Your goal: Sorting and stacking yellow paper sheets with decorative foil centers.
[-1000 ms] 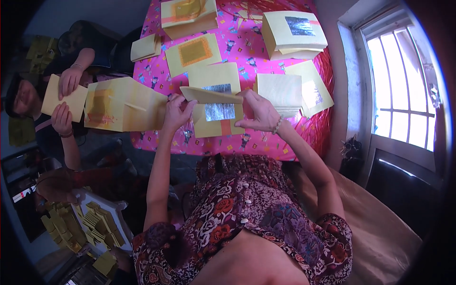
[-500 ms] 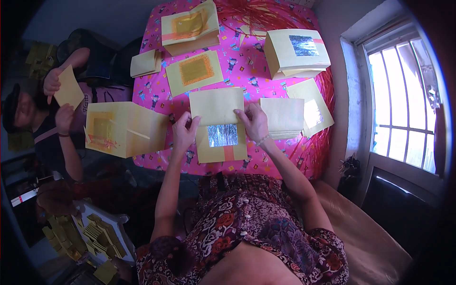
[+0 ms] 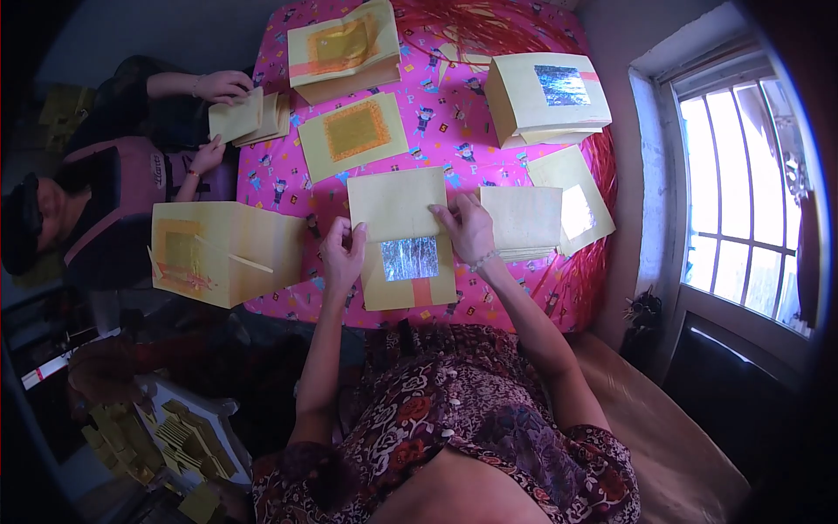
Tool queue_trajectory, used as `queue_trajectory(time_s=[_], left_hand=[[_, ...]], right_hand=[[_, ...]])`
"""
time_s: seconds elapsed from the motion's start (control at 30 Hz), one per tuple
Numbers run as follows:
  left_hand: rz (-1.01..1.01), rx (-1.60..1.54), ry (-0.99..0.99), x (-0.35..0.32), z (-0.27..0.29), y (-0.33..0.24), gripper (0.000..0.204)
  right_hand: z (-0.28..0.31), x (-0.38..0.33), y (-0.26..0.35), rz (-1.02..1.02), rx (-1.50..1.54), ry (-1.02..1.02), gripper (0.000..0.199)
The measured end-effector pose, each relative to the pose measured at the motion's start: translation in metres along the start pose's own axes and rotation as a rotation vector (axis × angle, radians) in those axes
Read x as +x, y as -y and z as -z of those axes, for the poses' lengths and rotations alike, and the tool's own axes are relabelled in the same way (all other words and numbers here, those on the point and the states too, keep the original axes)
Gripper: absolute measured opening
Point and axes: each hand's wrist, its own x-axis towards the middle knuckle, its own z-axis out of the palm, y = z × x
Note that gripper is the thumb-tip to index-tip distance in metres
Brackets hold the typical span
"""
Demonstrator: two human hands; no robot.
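A yellow paper sheet (image 3: 397,201) lies across the middle of the table in front of me. My left hand (image 3: 342,251) pinches its lower left corner, while the thumb and fingers of my right hand (image 3: 469,227) close on its right edge. Under it, nearer to me, shows another yellow sheet (image 3: 387,295) with a silver foil square (image 3: 410,259) and an orange-red strip. Just right of my right hand sits a stack of plain yellow paper (image 3: 521,214). Partly beneath that stack lies a tilted foil-bearing sheet (image 3: 559,166).
Tall paper stacks stand at the back left (image 3: 345,52), back right (image 3: 550,96) and near left (image 3: 223,253). A sheet with an orange-edged gold square (image 3: 356,131) lies beyond my hands. Red shredded strips (image 3: 471,26) cover the far edge. At left, a co-worker's hands (image 3: 225,87) hold folded paper.
The co-worker's hands have brought a folded yellow paper over to the small pile at the table's left edge. My own hands keep nearly the same hold; the view has shifted slightly.
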Motion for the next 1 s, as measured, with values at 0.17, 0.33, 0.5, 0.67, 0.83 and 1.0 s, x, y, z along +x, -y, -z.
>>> queue_trajectory(time_s=[0.17, 0.33, 0.5, 0.67, 0.83, 1.0], left_hand=[[-0.007, -0.007, -0.036, -0.002, -0.004, -0.003, 0.023], [0.001, 0.008, -0.058, -0.001, -0.006, -0.004, 0.02], [-0.002, 0.033, -0.206, -0.008, -0.018, -0.016, 0.02], [-0.418, 0.498, -0.392, -0.002, -0.017, -0.022, 0.021], [-0.437, 0.474, -0.114, 0.003, -0.017, -0.02, 0.008], [-0.456, 0.715, 0.026, 0.004, -0.022, -0.036, 0.039]], right_hand=[[0.006, 0.001, 0.001, -0.051, 0.007, 0.054, 0.036], [0.003, 0.005, -0.001, -0.075, -0.076, 0.057, 0.038], [0.0, 0.008, -0.002, -0.115, -0.111, 0.063, 0.037], [-0.004, 0.009, -0.003, -0.121, -0.142, 0.047, 0.035], [-0.001, 0.011, -0.005, -0.118, -0.167, 0.072, 0.036], [-0.003, 0.013, -0.006, -0.14, -0.171, 0.083, 0.036]])
